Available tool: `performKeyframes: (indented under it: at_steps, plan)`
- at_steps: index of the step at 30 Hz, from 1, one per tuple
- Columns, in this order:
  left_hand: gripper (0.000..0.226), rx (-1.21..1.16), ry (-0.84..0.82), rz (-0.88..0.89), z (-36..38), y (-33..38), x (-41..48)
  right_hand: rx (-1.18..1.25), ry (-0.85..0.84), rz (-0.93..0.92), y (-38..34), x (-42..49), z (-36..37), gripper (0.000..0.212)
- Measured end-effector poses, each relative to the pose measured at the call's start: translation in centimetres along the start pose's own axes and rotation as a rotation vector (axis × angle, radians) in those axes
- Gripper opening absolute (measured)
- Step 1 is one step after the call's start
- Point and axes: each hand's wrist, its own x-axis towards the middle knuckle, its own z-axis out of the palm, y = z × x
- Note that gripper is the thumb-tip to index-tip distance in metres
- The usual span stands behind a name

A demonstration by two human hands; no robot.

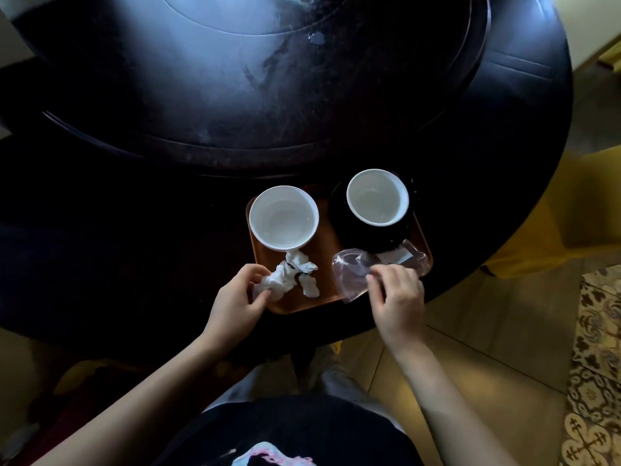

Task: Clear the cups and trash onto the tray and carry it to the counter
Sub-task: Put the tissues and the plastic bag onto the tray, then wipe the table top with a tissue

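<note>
A brown wooden tray [327, 237] lies at the near edge of a dark round table [134, 203]. On its left stands an empty white cup [284, 217]. On its right a second white cup [377, 196] sits on a black saucer [346, 227]. A crumpled white tissue [292, 274] rests on the tray's front left, and my left hand [240, 297] pinches its near end. A clear plastic wrapper [353, 274] lies across the tray's front right edge, with my right hand [398, 297] gripping it.
A raised dark turntable [235, 79] fills the table's middle. A yellow chair [571, 213] stands at the right of the table. Tiled floor [504, 331] with a patterned strip [598, 364] runs along the right side.
</note>
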Motion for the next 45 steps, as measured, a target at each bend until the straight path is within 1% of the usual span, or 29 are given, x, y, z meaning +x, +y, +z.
performKeyframes:
  at_steps: [2, 5, 8, 12, 15, 19, 21, 23, 25, 27, 28, 30, 31, 33, 36, 38, 41, 45]
  plan:
    - [0.024, 0.001, -0.008, -0.02, -0.1, 0.0, 0.0, -0.066, -0.104, -0.022, -0.3, -0.4, 0.8, 0.027]
    - [0.019, 0.054, 0.01, 0.015, -0.3, -0.2, 0.2, -0.101, -0.177, 0.028, -0.6, 0.2, 1.8, 0.028]
    - [0.017, 0.054, 0.043, 0.056, -0.5, -0.5, 0.4, -0.118, -0.172, 0.083, -1.3, 1.2, 2.2, 0.033]
    - [0.017, 0.001, 0.058, 0.058, -1.0, -0.1, 0.2, -0.119, -0.169, 0.096, -2.0, 1.3, 2.2, 0.034]
    - [0.016, -0.074, 0.037, 0.036, -1.4, 0.2, 0.1, -0.088, -0.099, 0.082, -2.1, 0.4, 1.1, 0.032]
    - [0.015, -0.186, 0.024, 0.012, -1.8, 0.5, 0.5, 0.068, 0.048, 0.075, -3.3, 0.4, -1.4, 0.035]
    - [0.013, -0.212, 0.027, 0.023, -2.0, 1.1, 0.9, 0.195, 0.017, 0.045, -4.8, 1.4, -2.6, 0.032]
    - [0.011, -0.224, 0.025, 0.05, -2.1, 1.8, 1.4, 0.323, -0.125, -0.006, -6.6, 2.7, -3.5, 0.034]
    - [0.012, -0.258, 0.005, 0.068, -2.4, 2.6, 2.0, 0.436, -0.328, -0.028, -8.4, 3.6, -3.7, 0.033]
    - [0.008, -0.346, -0.045, 0.075, -2.8, 3.7, 2.6, 0.562, -0.521, 0.017, -9.8, 4.4, -3.6, 0.033]
    - [0.006, -0.394, -0.065, 0.08, -3.0, 4.3, 2.9, 0.652, -0.586, 0.062, -10.3, 4.8, -3.5, 0.032]
    - [0.006, -0.46, -0.069, 0.094, -3.6, 5.6, 3.5, 0.855, -0.642, 0.149, -10.9, 6.0, -3.7, 0.028]
    - [0.009, -0.484, -0.064, 0.092, -3.8, 6.1, 4.0, 0.936, -0.65, 0.193, -11.0, 6.8, -3.9, 0.024]
    - [0.015, -0.539, -0.063, 0.071, -4.4, 7.2, 5.1, 1.006, -0.674, 0.251, -11.0, 8.6, -4.3, 0.018]
    - [0.017, -0.604, -0.041, 0.067, -5.1, 8.5, 7.3, 0.941, -0.692, 0.212, -10.8, 11.8, -5.0, 0.017]
    - [0.015, -0.669, -0.007, 0.042, -5.7, 9.3, 9.0, 0.918, -0.653, 0.186, -10.3, 14.5, -5.5, 0.016]
    - [0.003, -0.814, 0.024, -0.017, -6.5, 10.2, 12.0, 0.978, -0.615, 0.182, -9.6, 18.9, -6.0, 0.015]
    - [0.002, -0.917, 0.027, -0.079, -6.7, 11.7, 16.4, 1.037, -0.525, 0.2, -9.9, 24.3, -5.3, 0.013]
